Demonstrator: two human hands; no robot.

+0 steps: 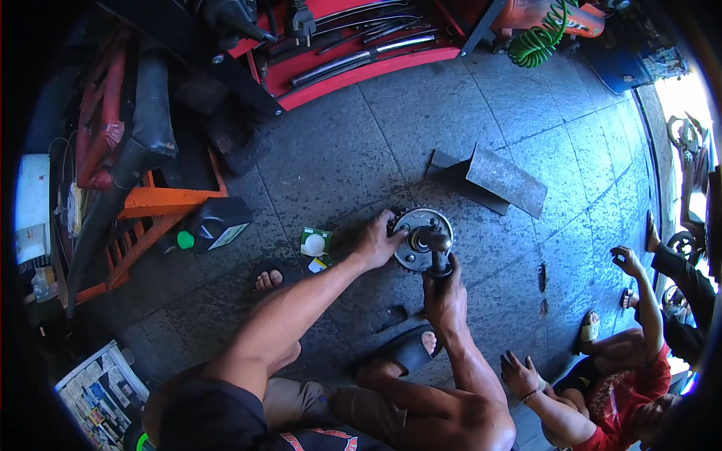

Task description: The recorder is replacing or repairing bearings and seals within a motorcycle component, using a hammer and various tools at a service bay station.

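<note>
My left hand (376,242) grips the left rim of a round metal disc-like part (410,257), with fingers curled over its edge. Several bolt heads or studs show on the disc's face, around a raised centre. In my right hand (447,302) is a hammer-like metal tool (438,259), with a rounded shiny head and a dark lower part inside my fist. That tool overlaps the right side of the disc; whether it touches the face I cannot tell. Left of the disc lies a small green packet (316,242) with a white round piece on it.
A bent metal plate (508,182) lies on the tiled floor ahead to the right. Leftward are a black bottle (218,222) with a green cap and an orange stand (162,198). A red tool drawer (368,75) is at the far side. A person in a red shirt (620,398) sits at right.
</note>
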